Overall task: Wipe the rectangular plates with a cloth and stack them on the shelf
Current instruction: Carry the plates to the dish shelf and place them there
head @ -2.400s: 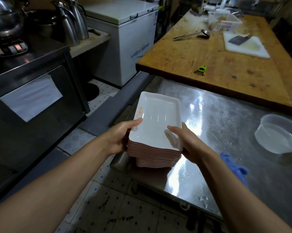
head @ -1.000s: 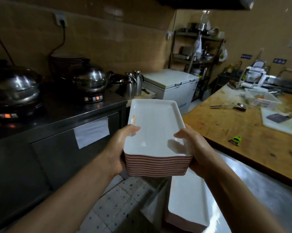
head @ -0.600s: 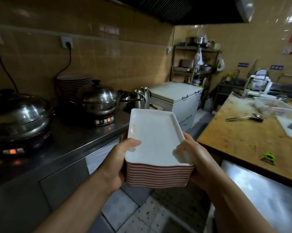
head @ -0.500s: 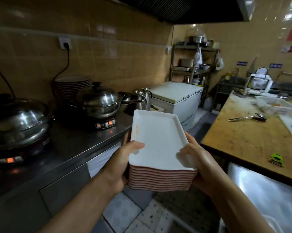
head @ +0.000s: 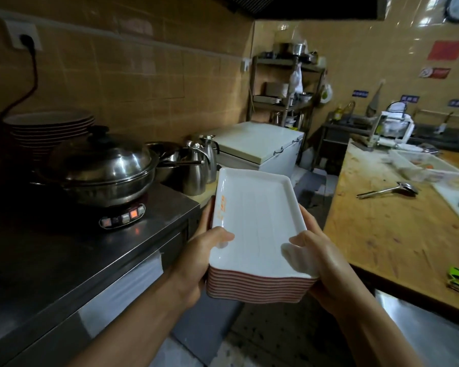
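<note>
Gripping stack of plates (head: 257, 229) | left hand (head: 196, 256), right hand (head: 326, 263) | white tops, reddish rims, orange mark

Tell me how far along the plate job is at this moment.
Wiping looks finished for this batch: the top white rectangular plate looks clean. In hand: both the left hand and right hand grip the stack of rectangular plates with pink edges in mid-air. Left: setting it on the metal shelf rack across the kitchen.
</note>
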